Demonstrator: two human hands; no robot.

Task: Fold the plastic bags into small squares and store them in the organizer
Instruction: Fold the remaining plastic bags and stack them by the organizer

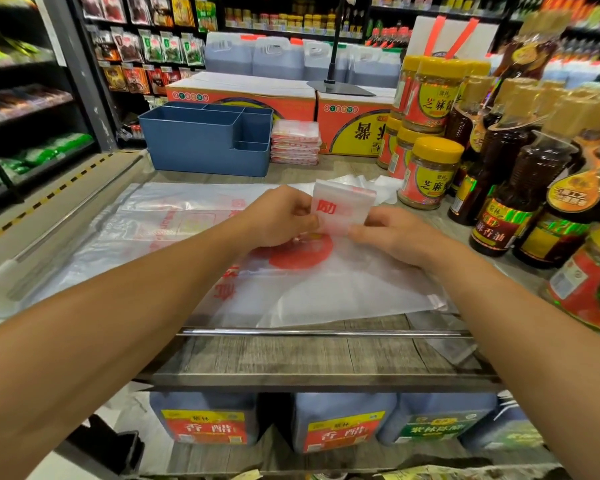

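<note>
A folded plastic bag [342,206], white with red print, is held upright between both hands above the shelf. My left hand [279,218] pinches its left edge and my right hand [392,235] pinches its lower right edge. Beneath them lie flat unfolded plastic bags [174,220] with red print, spread across the wooden shelf. The blue organizer [205,142], with several compartments, stands behind at the back left. A stack of folded bags [296,143] sits right beside the organizer.
Jars with yellow lids [428,171] and dark sauce bottles [515,192] crowd the right side. Red cardboard boxes [243,95] stand behind the organizer. A metal rail [323,332] runs along the shelf's front edge, with large jugs [205,420] below.
</note>
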